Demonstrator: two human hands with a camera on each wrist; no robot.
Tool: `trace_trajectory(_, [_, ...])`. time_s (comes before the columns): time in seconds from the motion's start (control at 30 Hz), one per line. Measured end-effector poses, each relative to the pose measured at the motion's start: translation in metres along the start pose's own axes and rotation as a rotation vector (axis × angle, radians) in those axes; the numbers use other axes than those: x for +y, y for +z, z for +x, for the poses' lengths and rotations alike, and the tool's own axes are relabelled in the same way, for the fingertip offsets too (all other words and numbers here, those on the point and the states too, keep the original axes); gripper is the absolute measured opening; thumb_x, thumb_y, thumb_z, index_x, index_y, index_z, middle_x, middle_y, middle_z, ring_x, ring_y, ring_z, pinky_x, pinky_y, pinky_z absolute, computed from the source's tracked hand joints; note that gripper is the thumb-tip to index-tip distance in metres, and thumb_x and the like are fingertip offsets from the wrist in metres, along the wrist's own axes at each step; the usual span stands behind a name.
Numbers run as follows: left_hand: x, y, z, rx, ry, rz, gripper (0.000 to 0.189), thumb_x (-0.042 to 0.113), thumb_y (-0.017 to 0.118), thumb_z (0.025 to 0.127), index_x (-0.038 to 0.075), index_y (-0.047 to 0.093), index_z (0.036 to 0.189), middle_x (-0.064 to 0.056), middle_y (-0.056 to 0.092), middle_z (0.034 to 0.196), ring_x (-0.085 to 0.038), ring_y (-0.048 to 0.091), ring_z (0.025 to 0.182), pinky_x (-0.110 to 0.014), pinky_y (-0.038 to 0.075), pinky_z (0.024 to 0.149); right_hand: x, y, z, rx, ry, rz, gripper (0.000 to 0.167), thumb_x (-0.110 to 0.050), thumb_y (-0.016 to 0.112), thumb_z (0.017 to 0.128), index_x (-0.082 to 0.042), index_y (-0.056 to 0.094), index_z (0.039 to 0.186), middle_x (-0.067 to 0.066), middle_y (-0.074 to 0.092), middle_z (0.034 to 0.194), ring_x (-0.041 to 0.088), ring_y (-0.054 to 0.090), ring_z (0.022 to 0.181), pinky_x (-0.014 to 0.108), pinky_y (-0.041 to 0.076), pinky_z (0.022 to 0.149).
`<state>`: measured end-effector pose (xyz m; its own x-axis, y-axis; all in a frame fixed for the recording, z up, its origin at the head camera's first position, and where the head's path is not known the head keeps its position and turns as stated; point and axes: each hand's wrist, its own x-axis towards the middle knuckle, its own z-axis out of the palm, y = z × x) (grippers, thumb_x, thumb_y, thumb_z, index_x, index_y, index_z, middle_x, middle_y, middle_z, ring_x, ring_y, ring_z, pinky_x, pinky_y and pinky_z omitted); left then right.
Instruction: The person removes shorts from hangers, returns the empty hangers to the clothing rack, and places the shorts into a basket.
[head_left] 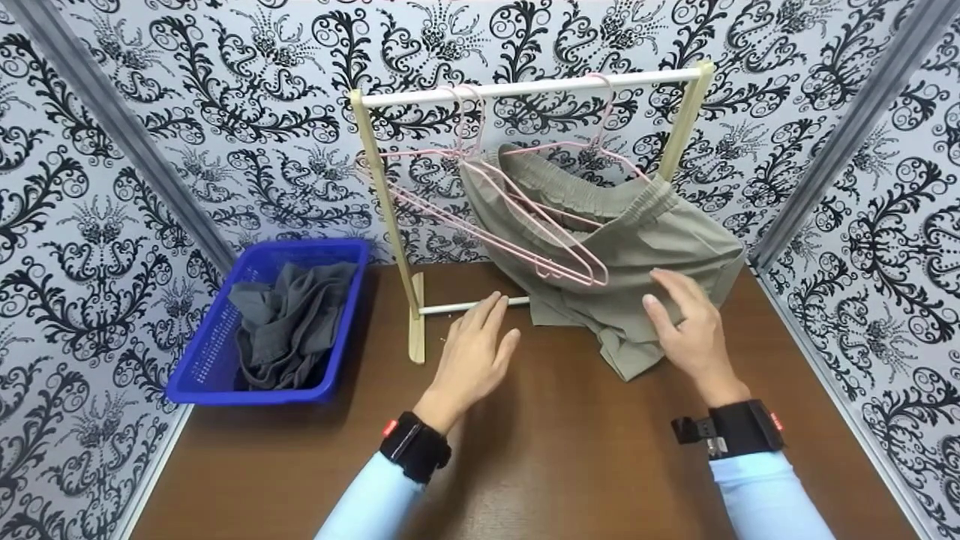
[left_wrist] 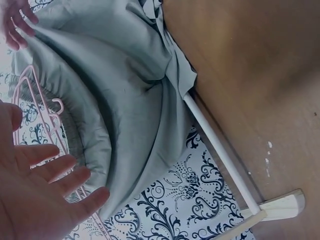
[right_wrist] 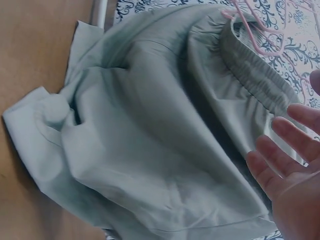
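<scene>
As the left hand (head_left: 471, 352) and the right hand (head_left: 691, 330) are held with fingers loosely extended, the grey-green garment (head_left: 634, 259) is shown hanging at three o'clock.

Its gathered waistband (head_left: 577, 191) is carried by a pink hanger (head_left: 598, 141), hooked over the white rail (head_left: 540, 85) towards one o'clock, and its lower edge is draped down to the brown table (head_left: 570, 450). The right hand is poised by the cloth between three and four o'clock; whether it is touched cannot be told. The left hand is held up at six o'clock, near the lower rod (head_left: 469, 305). Two further pink hangers (head_left: 463, 154) are hung around twelve o'clock, partly overlapping the garment. Towards nine o'clock, dark grey cloth (head_left: 292, 322) is heaped inside a blue basket (head_left: 255, 396).
</scene>
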<state>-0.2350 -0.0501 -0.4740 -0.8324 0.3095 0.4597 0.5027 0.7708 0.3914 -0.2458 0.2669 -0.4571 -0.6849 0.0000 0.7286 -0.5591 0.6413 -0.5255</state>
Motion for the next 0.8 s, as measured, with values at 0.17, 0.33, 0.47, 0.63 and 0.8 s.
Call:
trace_trajectory(0.17, [0.003, -0.002, 0.006, -0.004, 0.021, 0.007, 0.054, 0.032, 0.05, 0.107, 0.002, 0.048, 0.152, -0.016, 0.048, 0.156, -0.034, 0.046, 0.143, -0.054, 0.039, 0.113, -0.004, -0.006, 0.013, 0.013, -0.022, 0.001, 0.035, -0.002, 0.07, 0.091, 0.005, 0.069, 0.125, 0.024, 0.066, 0.13, 0.043, 0.059, 0.121, 0.021, 0.035, 0.112])
trace_trajectory(0.33, [0.007, -0.005, 0.011, -0.017, 0.041, -0.002, 0.054, 0.032, 0.05, 0.107, 0.002, 0.048, 0.152, -0.016, 0.048, 0.156, -0.034, 0.046, 0.143, -0.055, 0.039, 0.114, -0.005, -0.012, 0.025, 0.005, -0.022, 0.005, 0.035, -0.003, 0.069, 0.092, 0.005, 0.068, 0.125, 0.025, 0.065, 0.131, 0.043, 0.058, 0.124, 0.037, 0.039, 0.115])
trace_trajectory(0.47, [0.009, -0.007, 0.014, -0.045, 0.046, -0.004, 0.054, 0.033, 0.049, 0.108, 0.002, 0.047, 0.153, -0.015, 0.047, 0.157, -0.034, 0.046, 0.143, -0.054, 0.038, 0.115, -0.006, -0.019, 0.036, -0.023, 0.006, -0.012, 0.036, -0.007, 0.067, 0.094, 0.006, 0.066, 0.128, 0.026, 0.062, 0.135, 0.042, 0.055, 0.129, 0.057, 0.038, 0.113])
trace_trajectory(0.63, [0.01, -0.006, 0.018, -0.072, 0.045, 0.005, 0.055, 0.036, 0.047, 0.108, 0.004, 0.047, 0.154, -0.013, 0.047, 0.158, -0.032, 0.045, 0.145, -0.051, 0.037, 0.117, -0.008, -0.027, 0.049, -0.035, 0.02, -0.032, 0.037, -0.009, 0.065, 0.096, 0.008, 0.064, 0.129, 0.027, 0.06, 0.138, 0.043, 0.054, 0.13, 0.062, 0.037, 0.113])
trace_trajectory(0.8, [0.01, -0.005, 0.021, -0.072, 0.063, 0.003, 0.055, 0.036, 0.048, 0.108, 0.005, 0.047, 0.153, -0.013, 0.048, 0.157, -0.031, 0.046, 0.144, -0.052, 0.038, 0.116, -0.008, -0.032, 0.059, -0.014, 0.027, -0.027, 0.037, -0.01, 0.064, 0.096, 0.007, 0.065, 0.129, 0.027, 0.06, 0.138, 0.044, 0.052, 0.133, 0.061, 0.035, 0.115])
